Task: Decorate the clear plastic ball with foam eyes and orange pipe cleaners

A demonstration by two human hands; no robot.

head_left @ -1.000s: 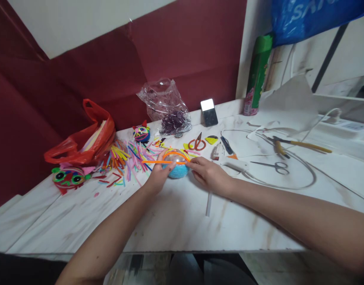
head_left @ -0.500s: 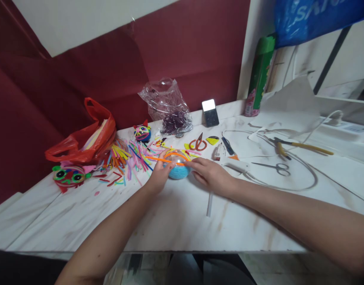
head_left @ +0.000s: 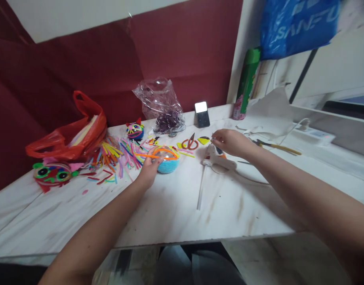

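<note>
My left hand [head_left: 150, 168] is closed on the side of a ball [head_left: 168, 165], which rests on or just above the table. Its lower part is wrapped in light blue, its top is clear and shiny, and an orange pipe cleaner [head_left: 149, 156] runs across it, one end sticking out to the left. My right hand [head_left: 231, 142] is off the ball, over the table to the right, fingers drawn together; what they pinch, if anything, is too small to name. Just below that hand lies a white glue gun [head_left: 219, 163] with a glue stick [head_left: 201, 190] projecting from it.
Orange-handled scissors [head_left: 189, 143] lie behind the ball. Cut pipe cleaners [head_left: 110, 154] spread at left beside a red plastic bag [head_left: 89, 134] and a decorated ball [head_left: 52, 174]. A clear bag [head_left: 166, 118], a small dark device [head_left: 202, 115] and a green can [head_left: 247, 83] stand behind. Pliers [head_left: 279, 147] lie right.
My right hand has left the ball and moved right and away from me, above the glue gun. My left hand still holds the ball. The whole view has shifted slightly.
</note>
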